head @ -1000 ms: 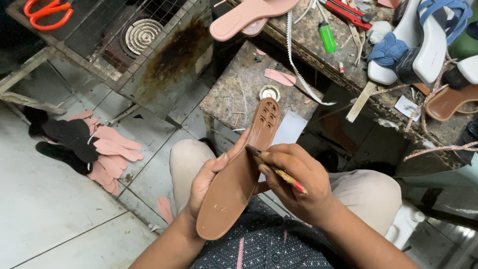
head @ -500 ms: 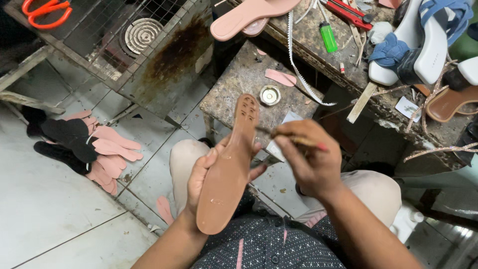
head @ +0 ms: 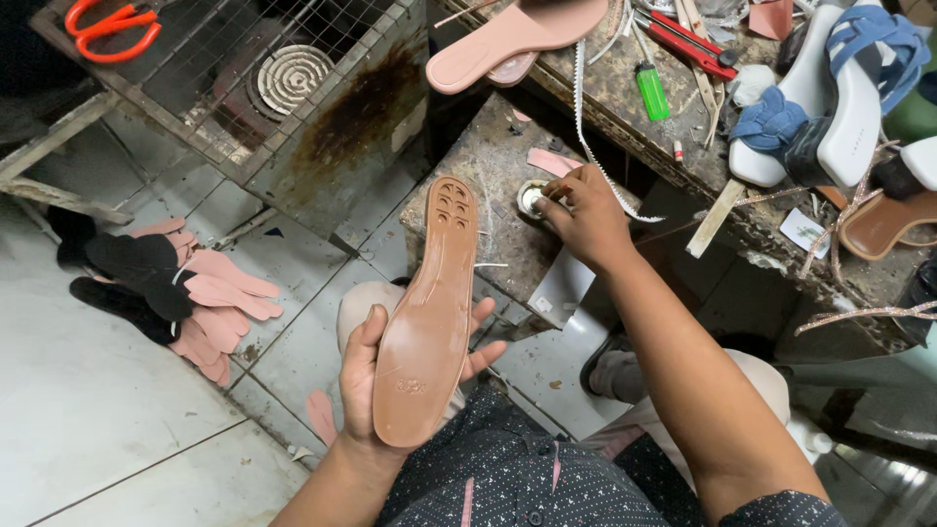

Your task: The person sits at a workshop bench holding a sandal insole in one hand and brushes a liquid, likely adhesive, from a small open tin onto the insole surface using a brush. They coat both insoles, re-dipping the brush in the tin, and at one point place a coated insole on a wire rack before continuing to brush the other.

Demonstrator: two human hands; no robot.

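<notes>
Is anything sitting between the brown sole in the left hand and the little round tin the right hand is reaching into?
Nothing visible does. The left hand holds the brown sole upright over the lap, and its tip rises just left of the small round tin where the right hand rests. Only bare stained block top lies between them.

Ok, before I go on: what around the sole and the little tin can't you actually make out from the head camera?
- Small round tin: contents hidden by the right hand.
- Whatever the right fingertips hold: too small, covered by the fingers.
- Brown sole: far face turned away; left hand hides its edge.
- Orange scissors: cut off by the top edge.
</notes>
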